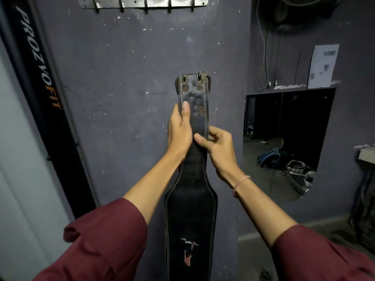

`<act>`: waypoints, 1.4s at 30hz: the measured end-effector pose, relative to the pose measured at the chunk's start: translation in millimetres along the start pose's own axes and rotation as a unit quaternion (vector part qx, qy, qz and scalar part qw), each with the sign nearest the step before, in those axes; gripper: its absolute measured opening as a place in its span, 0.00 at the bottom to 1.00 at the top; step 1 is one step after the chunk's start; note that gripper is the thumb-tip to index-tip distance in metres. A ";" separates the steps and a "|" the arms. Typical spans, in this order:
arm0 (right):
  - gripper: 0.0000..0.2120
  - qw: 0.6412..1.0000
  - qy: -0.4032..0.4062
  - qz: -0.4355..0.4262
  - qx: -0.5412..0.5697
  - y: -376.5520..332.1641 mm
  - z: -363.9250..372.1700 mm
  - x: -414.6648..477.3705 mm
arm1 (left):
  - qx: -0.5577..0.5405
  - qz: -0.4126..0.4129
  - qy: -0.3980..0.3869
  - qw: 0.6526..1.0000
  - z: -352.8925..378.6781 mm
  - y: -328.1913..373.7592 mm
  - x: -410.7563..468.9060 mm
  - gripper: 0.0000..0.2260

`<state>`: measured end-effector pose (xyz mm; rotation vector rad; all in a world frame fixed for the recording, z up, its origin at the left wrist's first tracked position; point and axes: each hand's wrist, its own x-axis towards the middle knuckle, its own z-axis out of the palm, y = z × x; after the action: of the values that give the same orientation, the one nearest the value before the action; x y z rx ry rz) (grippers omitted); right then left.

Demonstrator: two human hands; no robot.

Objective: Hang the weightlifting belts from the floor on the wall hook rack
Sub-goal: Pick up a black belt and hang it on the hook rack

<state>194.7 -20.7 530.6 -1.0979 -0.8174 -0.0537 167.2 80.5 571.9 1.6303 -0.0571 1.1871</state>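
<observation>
I hold a black leather belt [190, 209] upright in front of the dark wall [121, 78], at the middle of my view. Its narrow end, with the buckle, points to 12 o'clock and sits well below the metal hook rack [142, 2] at the top edge. Its wide part, which carries a red and white mark, hangs toward 6 o'clock.

My left hand [179, 130] grips the strap's left edge, thumb flat on the front and the other fingers curled behind it. My right hand [217, 145] pinches the strap just below that, at 3 o'clock of the left hand. Its thumb lies across the front and its fingers [216, 134] are clamped round the right edge. A thin pink band [241, 183] circles the right wrist.

At 9 o'clock a black banner [40, 78] with lettering slants along the wall. At 3 o'clock there is a mirror [284, 118], with a sheet of paper [322, 65] above it at 2 o'clock.
</observation>
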 end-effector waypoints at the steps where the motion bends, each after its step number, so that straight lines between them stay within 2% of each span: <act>1: 0.10 1.000 0.001 0.011 0.005 5.9 2.0 -4.9 | 0.007 0.007 0.007 1.000 -2.6 1.9 3.3 0.14; 6: 0.06 0.994 -0.067 0.082 -0.026 36.2 -2.2 -39.8 | 0.024 0.002 0.025 0.999 -20.3 -12.8 -0.1 0.15; 9: 0.16 0.997 -0.016 0.014 -0.076 11.2 5.9 3.3 | 0.037 0.002 0.025 0.999 -22.8 -15.0 -4.6 0.17; 10: 0.16 0.996 -0.003 0.002 -0.085 -2.0 10.4 19.2 | 0.038 0.004 0.023 0.999 -21.8 -11.5 -6.0 0.17; 13: 0.04 0.995 0.003 -0.008 -0.103 -20.8 20.4 48.5 | 0.051 0.035 0.029 0.998 -22.5 2.8 -4.7 0.13; 16: 0.04 0.995 0.048 -0.028 -0.089 -20.0 28.6 60.3 | 0.047 0.036 -0.007 0.998 -25.0 7.2 -16.7 0.09; 17: 0.04 0.994 0.073 -0.032 -0.077 -19.9 31.1 65.5 | 0.056 0.013 -0.031 0.998 -24.4 0.3 -28.3 0.11; 19: 0.05 0.990 0.125 -0.035 -0.048 -23.2 32.7 76.3 | 0.113 -0.045 -0.069 0.990 -24.5 -17.0 -58.4 0.21; 20: 0.06 0.989 0.139 -0.038 -0.039 -26.0 32.6 79.6 | 0.134 -0.041 -0.079 0.987 -26.4 -28.2 -71.4 0.22; 22: 0.07 0.989 0.139 -0.041 -0.038 -25.0 30.2 82.7 | 0.128 -0.008 -0.092 0.988 -32.8 -50.7 -87.8 0.18; 25: 0.04 0.988 0.142 -0.032 -0.046 -19.4 23.4 82.0 | 0.119 -0.042 -0.130 0.983 -40.2 -74.4 -101.8 0.19; 28: 0.04 0.985 0.159 -0.031 -0.058 -17.8 11.5 82.1 | 0.112 -0.061 -0.133 0.983 -40.4 -88.3 -116.4 0.25; 31: 0.05 0.983 0.161 -0.050 -0.075 -12.2 4.6 75.6 | 0.093 -0.049 -0.125 0.987 -30.7 -76.6 -108.2 0.19; 34: 0.06 0.980 0.162 -0.059 -0.097 -6.4 1.3 63.0 | 0.128 -0.024 -0.096 0.987 -15.2 -49.8 -80.6 0.19; 38: 0.05 0.975 0.170 -0.090 -0.114 -16.5 -8.9 54.2 | 0.155 0.005 -0.131 0.979 -6.7 -39.7 -72.3 0.14; 40: 0.07 0.976 0.151 -0.106 -0.117 -20.2 -11.4 45.8 | 0.146 0.000 -0.121 0.982 -2.7 -35.4 -70.3 0.11; 42: 0.09 0.980 0.131 -0.099 -0.113 -15.9 -10.6 34.6 | 0.124 -0.001 -0.063 0.990 3.7 -21.7 -57.6 0.18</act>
<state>218.6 -25.0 561.7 -1.1881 -0.6902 -0.4589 152.9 58.4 516.1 1.9223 0.0124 1.1213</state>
